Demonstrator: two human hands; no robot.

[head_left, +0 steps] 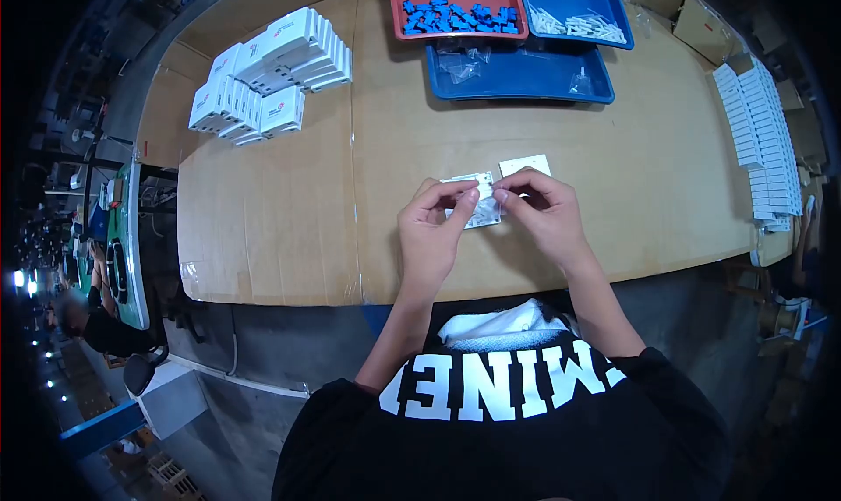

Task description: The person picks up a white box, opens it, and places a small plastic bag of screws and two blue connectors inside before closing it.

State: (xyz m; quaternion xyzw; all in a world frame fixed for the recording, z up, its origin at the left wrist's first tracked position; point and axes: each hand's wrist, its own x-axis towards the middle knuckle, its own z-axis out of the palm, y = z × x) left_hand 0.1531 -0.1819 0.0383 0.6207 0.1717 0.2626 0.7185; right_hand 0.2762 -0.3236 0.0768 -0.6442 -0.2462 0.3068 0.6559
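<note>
My left hand [429, 234] and my right hand [549, 216] meet above the cardboard-covered table, fingertips pinched close together. Between them is a small white piece [484, 186], too small to identify; both hands appear to grip it. Right below the fingers lies a clear plastic packet with printing [484, 215], partly hidden by the hands. A flat white box or plate [526, 164] rests just beyond my right hand.
White boxes [280, 41] are stacked at the back left. A red tray [460, 28] holds blue parts; a blue tray [574, 15] holds slim white parts. Below them sits another blue tray [521, 85] with plastic bags. Small white boxes [758, 142] line the right edge. Someone [105, 321] sits far left.
</note>
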